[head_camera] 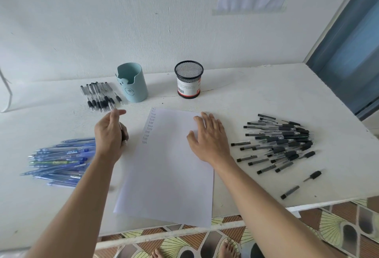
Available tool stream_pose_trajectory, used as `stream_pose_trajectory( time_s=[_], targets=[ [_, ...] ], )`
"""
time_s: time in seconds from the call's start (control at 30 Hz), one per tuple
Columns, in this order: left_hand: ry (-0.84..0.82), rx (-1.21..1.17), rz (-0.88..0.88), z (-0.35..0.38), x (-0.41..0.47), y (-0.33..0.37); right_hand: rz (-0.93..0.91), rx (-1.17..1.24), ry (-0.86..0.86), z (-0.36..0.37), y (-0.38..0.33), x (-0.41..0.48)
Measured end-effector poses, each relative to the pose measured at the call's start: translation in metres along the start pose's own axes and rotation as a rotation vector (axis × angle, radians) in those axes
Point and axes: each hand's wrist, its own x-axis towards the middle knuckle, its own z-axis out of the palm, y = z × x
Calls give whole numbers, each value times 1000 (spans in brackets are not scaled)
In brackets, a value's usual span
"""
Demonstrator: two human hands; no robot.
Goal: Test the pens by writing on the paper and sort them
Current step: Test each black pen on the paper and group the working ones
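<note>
Two bare forearms reach away from me over a white, slightly rough table [266,93]. From my feed, the left hand [109,134] curls its fingers round a pen [111,107] just left of the paper [168,175], above the tabletop. The pen's long axis runs almost straight away from me. Its clear plastic tail points at the far row of pens [98,95], and its dark rubbery grip end points back toward me beside the palm.

The right hand [209,136] lies flat on the paper's upper right part, fingers straight and spread, gripping nothing. The sheet is plain, smooth and white, turned slightly clockwise, and its near right corner juts past the table's front edge. A column of small handwritten words [149,126] runs down its far left margin.

The far row holds clear-barrelled pens with black grips, laid side by side with their grips toward me. To my left sits a loose heap of blue translucent pens [59,161], lying mostly left to right. To my right is a bigger, untidy pile of black-gripped pens [281,140], also mostly crosswise, with a few stray pieces [312,175] nearer me.

Beyond the paper stand a matte pale-blue cylindrical cup [133,83] with a notched rim and a black wire-mesh cup [188,79] wearing a label.
</note>
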Motion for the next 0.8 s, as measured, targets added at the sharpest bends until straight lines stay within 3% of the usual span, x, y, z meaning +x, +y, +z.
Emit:
stream_pose_trajectory(
  time_s=[0.17, 0.27, 0.47, 0.53, 0.8],
  targets=[
    [66, 2, -43, -2, 19, 15, -2, -2, 15, 0, -1, 0],
    [104, 202, -93, -3, 46, 24, 2, -11, 25, 0, -2, 0],
    [124, 720, -2, 1, 86, 45, 10, -26, 21, 0, -2, 1],
    [131, 786, 75, 2, 98, 46, 9, -34, 26, 0, -2, 1],
    [178, 944, 82, -2, 119, 32, 13, -35, 41, 2, -2, 2]
  ],
)
